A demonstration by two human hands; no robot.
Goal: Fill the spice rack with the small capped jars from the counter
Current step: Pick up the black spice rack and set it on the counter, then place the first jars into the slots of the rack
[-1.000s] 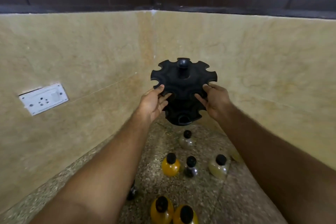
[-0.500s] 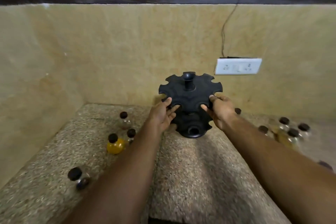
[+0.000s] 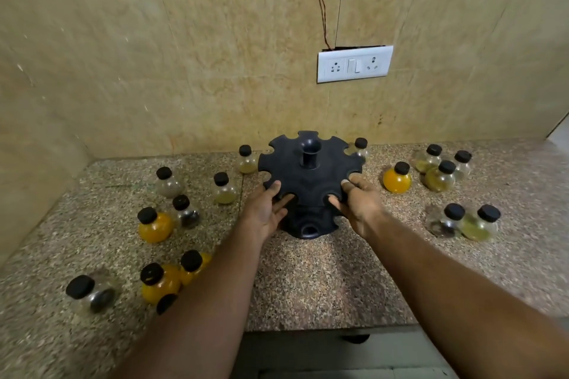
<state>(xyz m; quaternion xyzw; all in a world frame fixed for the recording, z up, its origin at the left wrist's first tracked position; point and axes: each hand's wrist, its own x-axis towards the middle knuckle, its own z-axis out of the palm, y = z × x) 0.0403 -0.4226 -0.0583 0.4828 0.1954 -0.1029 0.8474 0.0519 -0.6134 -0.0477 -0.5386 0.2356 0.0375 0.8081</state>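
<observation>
**Black spice rack [image 3: 311, 184] on the speckled granite counter [image 3: 308, 283], held at both sides.**

Left: round-bellied glass jars [image 3: 155, 223] with black caps are scattered on the counter, some filled orange, others clear with dark or pale contents. The left grip [image 3: 266, 209] pinches the rack's top disc, thumb on top and fingers beneath. The rack is matte moulded plastic with a notched, scalloped rim and a knobbed central post; its base stands on the counter near the beige marble wall [image 3: 154, 55]. The right grip [image 3: 358, 204] pinches the opposite edge in the same way. Right: further jars [image 3: 397, 178] stand apart from the rack. A white socket plate [image 3: 354, 64] is on the wall above, with a thin wire [image 3: 322, 0] rising from it. One second ago the rack was held aloft before a wall corner, above jars; it is now down between the two jar groups.
</observation>
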